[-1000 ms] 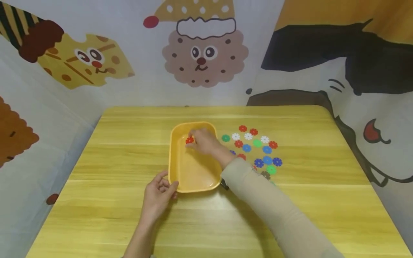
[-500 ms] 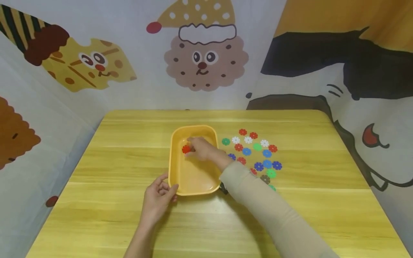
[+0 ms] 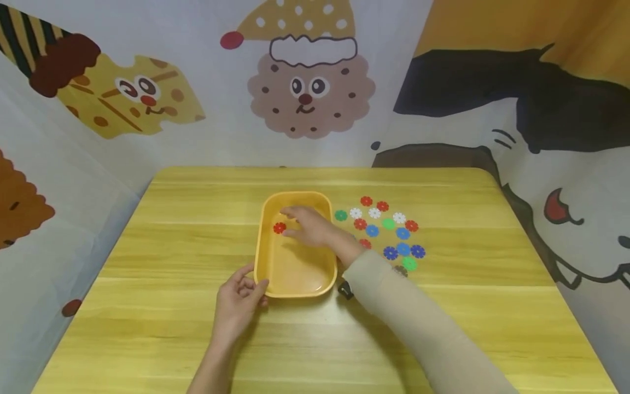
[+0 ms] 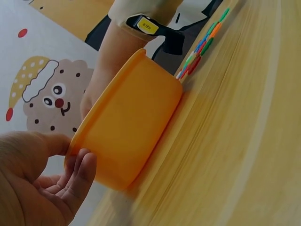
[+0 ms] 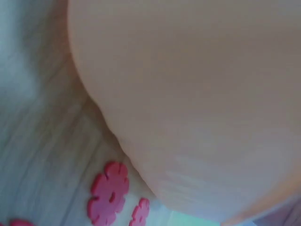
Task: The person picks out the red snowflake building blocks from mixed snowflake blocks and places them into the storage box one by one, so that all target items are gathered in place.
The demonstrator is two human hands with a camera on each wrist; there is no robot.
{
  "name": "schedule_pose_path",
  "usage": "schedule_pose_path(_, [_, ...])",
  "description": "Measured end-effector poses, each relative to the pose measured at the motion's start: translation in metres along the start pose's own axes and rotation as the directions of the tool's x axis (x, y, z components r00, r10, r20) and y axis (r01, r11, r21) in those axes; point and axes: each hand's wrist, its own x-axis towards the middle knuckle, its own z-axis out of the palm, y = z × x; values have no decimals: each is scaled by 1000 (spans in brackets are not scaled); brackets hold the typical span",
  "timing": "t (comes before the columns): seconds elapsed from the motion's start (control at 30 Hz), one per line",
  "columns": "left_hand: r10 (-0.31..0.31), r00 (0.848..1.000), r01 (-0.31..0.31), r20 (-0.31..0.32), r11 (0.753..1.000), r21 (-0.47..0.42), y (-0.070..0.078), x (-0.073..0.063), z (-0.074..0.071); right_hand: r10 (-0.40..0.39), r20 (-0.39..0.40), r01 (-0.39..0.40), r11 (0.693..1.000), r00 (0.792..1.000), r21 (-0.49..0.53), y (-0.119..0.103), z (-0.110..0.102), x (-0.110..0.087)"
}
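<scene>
A yellow plastic basin (image 3: 296, 273) stands on the table. My left hand (image 3: 238, 300) grips its near left corner, thumb at the rim and fingers against the outer wall, as the left wrist view shows with the basin's side (image 4: 127, 122). My right hand (image 3: 310, 227) is over the inside of the basin, thumb and fingers spread apart. Beside its fingertips, a red flower-shaped snowflake disc (image 3: 279, 227) appears in the basin, apart from them. Whether it touches the floor of the basin is hard to tell. The right wrist view is mostly filled by skin.
Several flower-shaped discs, among them a blue one (image 3: 403, 249) and a white one (image 3: 399, 218), lie flat on the wooden table (image 3: 147, 262) right of the basin. The right forearm covers some. A black strap (image 3: 345, 290) hangs at the right wrist. A printed cloth (image 3: 221, 109) stands behind.
The red disc, pinched by my right hand earlier, is now out of its fingers, which have spread. My left hand keeps its hold on the basin.
</scene>
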Motion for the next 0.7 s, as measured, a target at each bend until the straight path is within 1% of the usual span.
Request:
schedule_pose_path(0.07, [-8,1000,8,-4,1000,-17,0,0,0,-2,-26,3,999,1000,48,1,-2,-3])
schedule_pose_path(0.13, [-14,1000,13,-9,1000,-28,-1,0,0,-9,-55,13,997,998,74,4,-3,-4])
schedule_pose_path(0.3, [-25,999,23,-29,999,-42,-3,-1,-1,-47,-134,59,995,990,86,9,-8,-12])
schedule_pose_path(0.47, [-36,999,33,-40,997,-64,-5,0,-2,-81,-230,98,993,970,67,16,-14,-23])
schedule_pose_path(0.7, [-87,996,80,-33,984,-159,-3,3,-2,-98,-335,124,991,937,59,25,-19,-36])
